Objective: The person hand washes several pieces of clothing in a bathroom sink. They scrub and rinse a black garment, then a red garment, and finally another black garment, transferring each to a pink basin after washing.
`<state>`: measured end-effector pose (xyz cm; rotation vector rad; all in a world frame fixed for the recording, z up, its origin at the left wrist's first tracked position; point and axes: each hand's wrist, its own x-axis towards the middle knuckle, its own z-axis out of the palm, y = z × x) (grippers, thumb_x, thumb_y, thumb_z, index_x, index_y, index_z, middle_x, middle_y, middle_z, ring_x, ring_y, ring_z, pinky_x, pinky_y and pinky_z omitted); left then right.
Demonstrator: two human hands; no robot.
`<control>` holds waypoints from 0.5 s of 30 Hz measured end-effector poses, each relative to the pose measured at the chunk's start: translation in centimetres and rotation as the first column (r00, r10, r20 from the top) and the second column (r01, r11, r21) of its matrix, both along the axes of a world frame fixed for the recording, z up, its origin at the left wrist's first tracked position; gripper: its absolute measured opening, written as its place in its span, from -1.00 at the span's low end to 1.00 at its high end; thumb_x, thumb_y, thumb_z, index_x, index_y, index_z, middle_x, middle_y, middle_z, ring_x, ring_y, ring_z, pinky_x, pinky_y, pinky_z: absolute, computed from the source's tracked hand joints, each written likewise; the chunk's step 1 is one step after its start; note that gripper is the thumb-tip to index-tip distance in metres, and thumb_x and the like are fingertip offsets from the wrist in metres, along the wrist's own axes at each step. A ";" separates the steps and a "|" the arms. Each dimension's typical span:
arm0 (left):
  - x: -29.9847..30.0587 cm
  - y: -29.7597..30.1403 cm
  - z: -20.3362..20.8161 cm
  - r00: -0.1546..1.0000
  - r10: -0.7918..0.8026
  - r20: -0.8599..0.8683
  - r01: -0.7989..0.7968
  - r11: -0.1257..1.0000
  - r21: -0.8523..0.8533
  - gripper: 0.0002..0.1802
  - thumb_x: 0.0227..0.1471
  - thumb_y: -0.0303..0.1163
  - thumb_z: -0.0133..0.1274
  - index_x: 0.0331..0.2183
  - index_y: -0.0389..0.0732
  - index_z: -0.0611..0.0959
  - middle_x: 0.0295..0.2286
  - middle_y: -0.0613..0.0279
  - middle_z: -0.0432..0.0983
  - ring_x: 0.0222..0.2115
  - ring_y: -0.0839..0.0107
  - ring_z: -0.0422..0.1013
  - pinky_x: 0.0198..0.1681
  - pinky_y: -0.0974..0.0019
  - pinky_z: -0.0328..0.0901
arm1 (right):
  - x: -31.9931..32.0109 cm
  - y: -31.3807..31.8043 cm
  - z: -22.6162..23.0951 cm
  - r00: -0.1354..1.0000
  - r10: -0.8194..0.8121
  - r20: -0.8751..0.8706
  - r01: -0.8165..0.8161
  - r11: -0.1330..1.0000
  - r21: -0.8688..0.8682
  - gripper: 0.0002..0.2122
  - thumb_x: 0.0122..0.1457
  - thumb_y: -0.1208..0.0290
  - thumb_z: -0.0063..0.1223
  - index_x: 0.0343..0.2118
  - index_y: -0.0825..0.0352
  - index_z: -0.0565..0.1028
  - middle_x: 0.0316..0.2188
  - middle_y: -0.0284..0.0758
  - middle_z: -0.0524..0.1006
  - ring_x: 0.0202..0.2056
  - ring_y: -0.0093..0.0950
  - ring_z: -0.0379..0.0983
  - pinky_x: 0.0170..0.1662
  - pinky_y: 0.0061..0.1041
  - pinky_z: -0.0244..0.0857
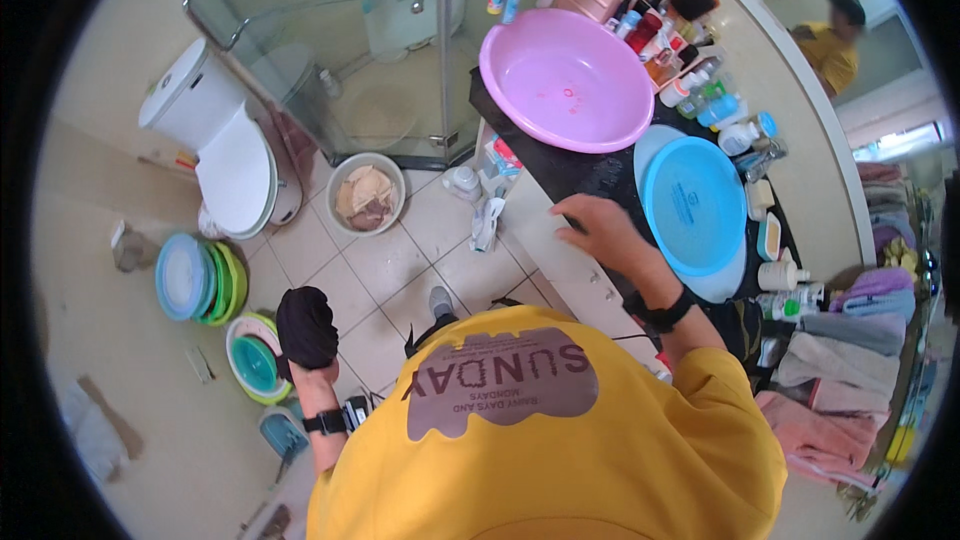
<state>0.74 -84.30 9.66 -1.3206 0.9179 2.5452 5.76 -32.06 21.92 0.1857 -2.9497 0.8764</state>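
My left hand (317, 377) is closed around a bunched dark cloth (306, 328), held out beside several stacked basins at the left; the cloth hides most of the fingers. My right hand (602, 230) holds nothing, its fingers apart and slightly bent, above the front edge of the black counter (597, 180). Close to it on the counter are a pink basin (560, 80) with a few small red marks or bits in its bottom, and a blue basin (697, 205) sitting over the white sink (718, 285). Neither hand touches these basins.
A pale bucket (341, 225) with beige and brownish cloths stands on the tiled floor near the glass shower (350, 70). A white toilet (235, 175) and green and blue basins (228, 280) are at the left. Bottles (715, 108) and folded towels (840, 360) line the right.
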 end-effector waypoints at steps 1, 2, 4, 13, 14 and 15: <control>-0.8 -0.3 -0.3 0.973 0.131 0.190 -0.145 0.988 0.057 -0.67 -0.02 -0.18 0.05 -0.18 -0.03 0.64 -0.21 0.30 0.59 -0.21 0.29 0.51 -0.18 0.16 0.40 | -0.7 -1.5 0.0 0.998 0.045 0.047 -0.045 0.999 0.008 -0.76 0.02 0.37 0.19 -0.23 0.28 0.53 -0.26 -0.22 0.55 -0.20 -0.22 0.47 -0.15 -0.33 0.35; -1.9 0.0 -0.3 0.975 0.103 0.197 -0.115 0.992 0.048 -0.66 -0.01 -0.16 0.04 -0.17 -0.03 0.64 -0.20 0.30 0.59 -0.18 0.30 0.51 -0.15 0.15 0.40 | -1.0 -2.6 0.0 0.994 0.077 0.074 -0.076 0.997 -0.012 -0.77 0.04 0.35 0.16 -0.24 0.29 0.53 -0.25 -0.22 0.55 -0.20 -0.22 0.47 -0.14 -0.32 0.33; -4.5 1.9 0.9 0.941 0.128 0.312 -0.142 0.990 0.022 -0.63 0.02 -0.11 0.00 -0.15 -0.02 0.64 -0.16 0.33 0.58 -0.12 0.32 0.49 -0.05 0.10 0.38 | -1.1 -3.9 0.2 0.992 0.046 0.116 -0.045 0.999 -0.009 -0.77 0.04 0.37 0.15 -0.23 0.29 0.54 -0.25 -0.22 0.55 -0.20 -0.22 0.47 -0.14 -0.32 0.34; -14.5 19.6 13.2 0.908 -0.406 -0.103 0.419 0.870 0.260 -0.56 0.08 -0.15 0.04 -0.02 -0.11 0.55 -0.02 0.22 0.48 0.01 0.22 0.39 0.09 0.01 0.29 | 9.3 1.6 1.4 0.891 -0.436 0.129 0.453 0.876 -0.166 -0.74 0.04 0.45 0.17 -0.17 0.32 0.52 -0.18 -0.19 0.52 -0.16 -0.21 0.46 -0.14 -0.37 0.36; -15.5 21.9 14.2 0.902 -0.414 -0.121 0.431 0.871 0.235 -0.57 0.06 -0.17 0.06 -0.04 -0.12 0.56 -0.03 0.23 0.49 0.01 0.24 0.39 0.09 0.02 0.29 | 11.4 2.7 1.1 0.843 -0.532 0.085 0.538 0.825 -0.172 -0.73 0.04 0.45 0.16 -0.15 0.31 0.51 -0.15 -0.19 0.51 -0.13 -0.20 0.45 -0.12 -0.34 0.35; -16.7 24.4 15.1 0.872 -0.455 -0.181 0.487 0.842 0.231 -0.58 0.05 -0.20 0.08 -0.05 -0.12 0.57 -0.04 0.23 0.50 0.01 0.26 0.40 0.09 0.02 0.29 | 13.7 3.9 0.7 0.790 -0.612 0.022 0.613 0.789 -0.048 -0.71 0.04 0.46 0.16 -0.13 0.30 0.49 -0.15 -0.18 0.50 -0.12 -0.18 0.44 -0.09 -0.31 0.32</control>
